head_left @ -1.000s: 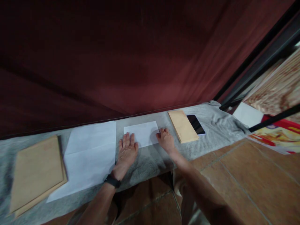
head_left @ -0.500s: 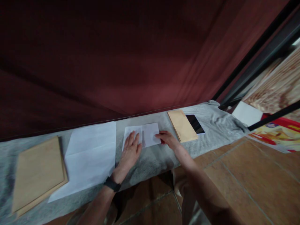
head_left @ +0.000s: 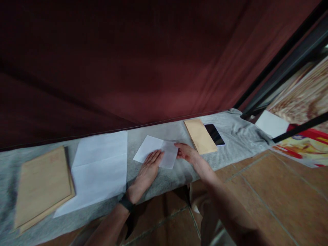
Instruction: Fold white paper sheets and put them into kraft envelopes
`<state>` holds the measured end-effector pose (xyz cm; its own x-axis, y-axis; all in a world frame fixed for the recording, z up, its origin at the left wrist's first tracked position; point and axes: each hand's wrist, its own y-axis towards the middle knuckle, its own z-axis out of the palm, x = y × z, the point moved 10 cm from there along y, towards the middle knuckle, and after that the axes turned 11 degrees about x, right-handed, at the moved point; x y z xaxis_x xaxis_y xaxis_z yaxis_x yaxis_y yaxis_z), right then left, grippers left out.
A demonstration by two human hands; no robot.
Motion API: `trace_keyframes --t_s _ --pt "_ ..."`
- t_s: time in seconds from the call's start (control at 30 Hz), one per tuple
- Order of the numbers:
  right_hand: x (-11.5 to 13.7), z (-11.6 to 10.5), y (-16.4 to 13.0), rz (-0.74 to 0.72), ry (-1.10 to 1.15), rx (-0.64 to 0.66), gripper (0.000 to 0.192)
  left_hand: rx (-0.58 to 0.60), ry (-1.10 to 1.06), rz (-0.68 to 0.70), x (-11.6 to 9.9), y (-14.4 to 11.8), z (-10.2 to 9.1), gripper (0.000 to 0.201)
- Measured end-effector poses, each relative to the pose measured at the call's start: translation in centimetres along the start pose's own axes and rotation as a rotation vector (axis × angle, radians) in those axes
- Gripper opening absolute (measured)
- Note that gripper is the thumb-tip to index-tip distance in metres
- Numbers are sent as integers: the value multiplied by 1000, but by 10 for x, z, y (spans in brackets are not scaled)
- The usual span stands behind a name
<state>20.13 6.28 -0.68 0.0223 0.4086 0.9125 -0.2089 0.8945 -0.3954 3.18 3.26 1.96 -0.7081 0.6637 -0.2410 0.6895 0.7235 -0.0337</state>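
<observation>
A small white sheet of paper (head_left: 147, 147), creased down its middle, lies tilted on the grey cloth. My left hand (head_left: 149, 168) rests flat on its lower middle, fingers stretched out. At the sheet's right edge, my right hand (head_left: 187, 152) pinches the upper corner between thumb and fingers. To the left lies a larger white sheet (head_left: 101, 167) with a crease across it. A small stack of tan envelopes (head_left: 200, 136) is just beyond my right hand.
Larger brown envelopes (head_left: 43, 184) lie at the far left, partly over the big sheet. A dark-screened phone (head_left: 214, 134) lies beside the tan stack. A dark red curtain (head_left: 153, 75) rises behind the cloth-covered surface (head_left: 238, 140); a red and yellow box (head_left: 304, 143) stands at right.
The small sheet has turned clockwise, its right half now lower. My left hand has shifted right across it, and my right hand has moved slightly right, still at its edge.
</observation>
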Motion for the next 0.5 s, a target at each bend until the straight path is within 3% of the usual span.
trace_keyframes --t_s 0.13,0.2,0.23,0.3,0.43,0.5 --pt "17 -43 -4 -65 -336 -382 44 49 -2 126 -13 -2 5 78" --pt "40 -43 -11 -171 -608 -505 48 69 -3 151 -14 -2 7 75" --pt "52 -31 -12 -250 -747 -498 48 73 -9 160 -15 -2 8 73" --pt "64 9 -8 -387 -978 -341 47 78 -32 174 -19 -2 7 71" --pt "41 96 3 -433 -1196 150 45 113 -102 158 -31 -5 10 44" --pt "30 119 6 -429 -1274 239 43 130 -127 127 -35 -6 11 29"
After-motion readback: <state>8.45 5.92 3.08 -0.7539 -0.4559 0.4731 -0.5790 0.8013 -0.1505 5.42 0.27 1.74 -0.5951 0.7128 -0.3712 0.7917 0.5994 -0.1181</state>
